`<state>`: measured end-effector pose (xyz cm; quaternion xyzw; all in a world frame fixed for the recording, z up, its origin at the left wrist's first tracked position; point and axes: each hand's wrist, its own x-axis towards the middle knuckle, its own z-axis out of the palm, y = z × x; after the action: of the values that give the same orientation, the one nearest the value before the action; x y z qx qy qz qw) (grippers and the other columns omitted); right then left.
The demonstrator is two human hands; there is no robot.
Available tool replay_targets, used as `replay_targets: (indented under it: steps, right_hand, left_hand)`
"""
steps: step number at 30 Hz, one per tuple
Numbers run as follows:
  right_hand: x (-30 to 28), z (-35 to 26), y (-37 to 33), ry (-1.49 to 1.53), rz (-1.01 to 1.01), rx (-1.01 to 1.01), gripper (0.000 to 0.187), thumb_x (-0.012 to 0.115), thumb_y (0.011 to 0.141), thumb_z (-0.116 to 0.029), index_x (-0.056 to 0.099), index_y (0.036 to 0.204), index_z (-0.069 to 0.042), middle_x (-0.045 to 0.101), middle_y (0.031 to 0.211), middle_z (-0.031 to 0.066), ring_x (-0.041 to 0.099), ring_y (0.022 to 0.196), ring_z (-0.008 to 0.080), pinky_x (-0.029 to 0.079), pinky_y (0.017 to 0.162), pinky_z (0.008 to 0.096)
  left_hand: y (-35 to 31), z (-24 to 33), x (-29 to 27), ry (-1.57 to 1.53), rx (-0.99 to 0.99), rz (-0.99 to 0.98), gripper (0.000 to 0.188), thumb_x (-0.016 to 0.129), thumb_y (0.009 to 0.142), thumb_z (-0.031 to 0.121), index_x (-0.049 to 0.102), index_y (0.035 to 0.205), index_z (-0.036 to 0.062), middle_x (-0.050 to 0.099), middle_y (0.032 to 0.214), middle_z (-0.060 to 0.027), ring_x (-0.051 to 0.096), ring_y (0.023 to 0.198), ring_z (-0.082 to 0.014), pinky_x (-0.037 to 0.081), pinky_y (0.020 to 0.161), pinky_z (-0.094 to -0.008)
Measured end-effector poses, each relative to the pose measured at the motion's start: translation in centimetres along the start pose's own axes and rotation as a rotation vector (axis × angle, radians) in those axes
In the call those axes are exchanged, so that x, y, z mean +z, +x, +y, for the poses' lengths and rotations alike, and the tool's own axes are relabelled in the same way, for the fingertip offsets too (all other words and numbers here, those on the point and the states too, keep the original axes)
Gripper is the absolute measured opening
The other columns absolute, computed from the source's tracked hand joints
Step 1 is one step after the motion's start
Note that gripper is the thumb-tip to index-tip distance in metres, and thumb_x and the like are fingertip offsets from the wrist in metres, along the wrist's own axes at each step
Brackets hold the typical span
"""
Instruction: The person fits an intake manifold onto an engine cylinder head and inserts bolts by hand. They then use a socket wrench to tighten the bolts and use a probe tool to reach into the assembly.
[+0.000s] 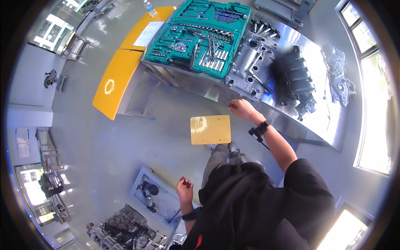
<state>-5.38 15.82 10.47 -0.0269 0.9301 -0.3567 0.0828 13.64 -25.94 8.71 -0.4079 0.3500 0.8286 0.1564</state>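
My right hand is at the front edge of the metal bench, its fingers curled together. Whatever it may hold is hidden. Nearest to it is a grey metal engine cover, with a ratchet wrench lying across it. My left hand hangs low beside my body, closed around something small and dark that I cannot make out. A green tool case lies unfolded on the bench, filled with sockets, wrenches and bits. Right of the cover sits a black intake manifold.
Several dark bolt-like parts and a metal casing also lie on the bench. A yellow table carries a paper sheet and a bottle. A yellow stool stands by my feet; an engine sits lower left.
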Motion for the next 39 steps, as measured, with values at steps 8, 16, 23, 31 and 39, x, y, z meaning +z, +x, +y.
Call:
replay_targets:
  steps: [8, 16, 23, 31, 39]
  right_hand:
    - [1.9, 0.1, 13.2, 0.079, -0.120, -0.016, 0.026, 0.054, 0.081, -0.026, 0.064, 0.086, -0.003, 0.064, 0.074, 0.0135, 0.064, 0.072, 0.0272, 0.049, 0.064, 0.0369]
    - [2.1, -4.6, 26.5, 0.642, -0.089, 0.670, 0.054, 0.052, 0.084, -0.045, 0.060, 0.067, 0.005, 0.065, 0.069, 0.0117, 0.065, 0.059, 0.0187, 0.056, 0.052, 0.0296]
    - [5.2, -3.7, 28.4, 1.080, 0.008, 0.676, 0.038, 0.056, 0.082, -0.031, 0.058, 0.068, 0.004, 0.061, 0.061, 0.0117, 0.062, 0.052, 0.0203, 0.054, 0.047, 0.0320]
    - [5.2, -3.6, 30.3, 1.450, -0.203, 0.863, 0.047, 0.059, 0.083, -0.043, 0.054, 0.089, 0.003, 0.062, 0.072, 0.0100, 0.060, 0.057, 0.0188, 0.054, 0.052, 0.0301]
    - [-0.6, -3.9, 20.9, 1.015, -0.311, 0.222, 0.047, 0.047, 0.089, -0.045, 0.053, 0.071, -0.002, 0.049, 0.050, 0.0036, 0.051, 0.043, 0.0123, 0.041, 0.042, 0.0279]
  left_hand:
    - [6.1, 4.1, 2.5, 0.037, 0.079, -0.077, 0.017, 0.045, 0.091, 0.022, 0.052, 0.092, 0.0060, 0.031, 0.050, 0.0038, 0.031, 0.047, -0.0083, 0.027, 0.045, -0.0239]
    - [6.0, 5.6, 6.7, 0.108, 0.161, 0.024, 0.036, 0.039, 0.095, 0.034, 0.053, 0.077, 0.0067, 0.024, 0.043, 0.0039, 0.023, 0.038, -0.0068, 0.022, 0.038, -0.0225]
    - [7.1, 2.9, 15.2, 0.173, 0.227, 0.134, 0.038, 0.042, 0.094, 0.035, 0.050, 0.071, 0.0064, 0.025, 0.044, 0.0039, 0.023, 0.039, -0.0082, 0.020, 0.039, -0.0240]
    - [11.5, 0.7, 27.6, 0.432, 0.197, 0.044, 0.035, 0.042, 0.094, 0.031, 0.052, 0.075, 0.0035, 0.027, 0.047, 0.0046, 0.024, 0.041, -0.0062, 0.020, 0.041, -0.0242]
    - [13.3, 2.0, 32.4, 0.534, 0.280, -0.015, 0.038, 0.037, 0.095, 0.036, 0.050, 0.084, 0.0021, 0.028, 0.053, 0.0036, 0.028, 0.048, -0.0085, 0.028, 0.048, -0.0250]
